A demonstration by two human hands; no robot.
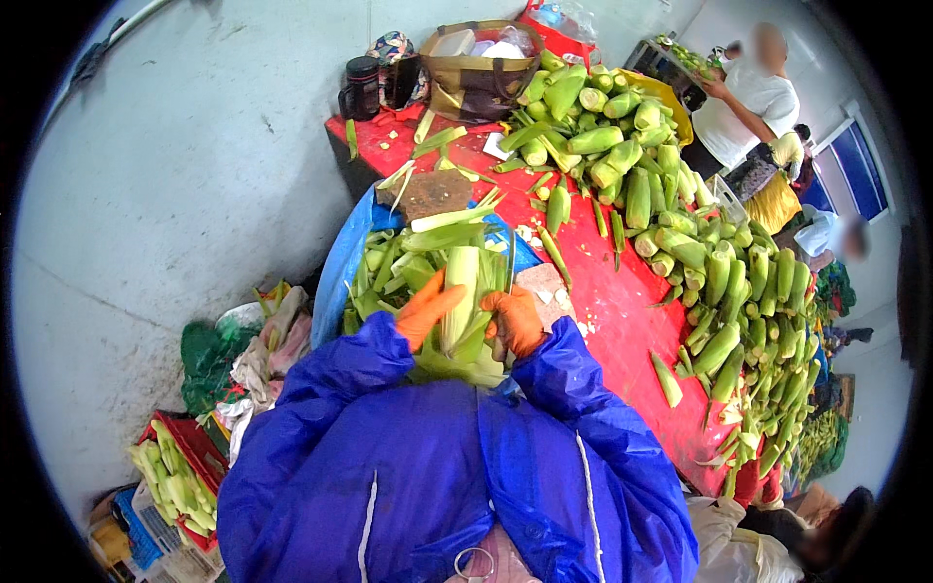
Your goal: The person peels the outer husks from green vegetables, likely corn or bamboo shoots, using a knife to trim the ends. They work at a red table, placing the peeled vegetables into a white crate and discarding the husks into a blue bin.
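Lying just left of the red table (622, 335): one corn ear (461, 282), lower end lost among husks (387, 272). Left hand (425, 311), orange-gloved: part-open, fingers against ear; cannot tell whether it grips. Right hand (518, 321), same glove: curled round thin blade-like tool (512, 257), handle mostly covered, kind unclear. Corn pile (714, 262) along table's right edge, lower ears hidden beneath others.

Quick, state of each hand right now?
Left hand: against the corn's left side; can't tell if gripping.
Right hand: closed, holding a knife, blade up.
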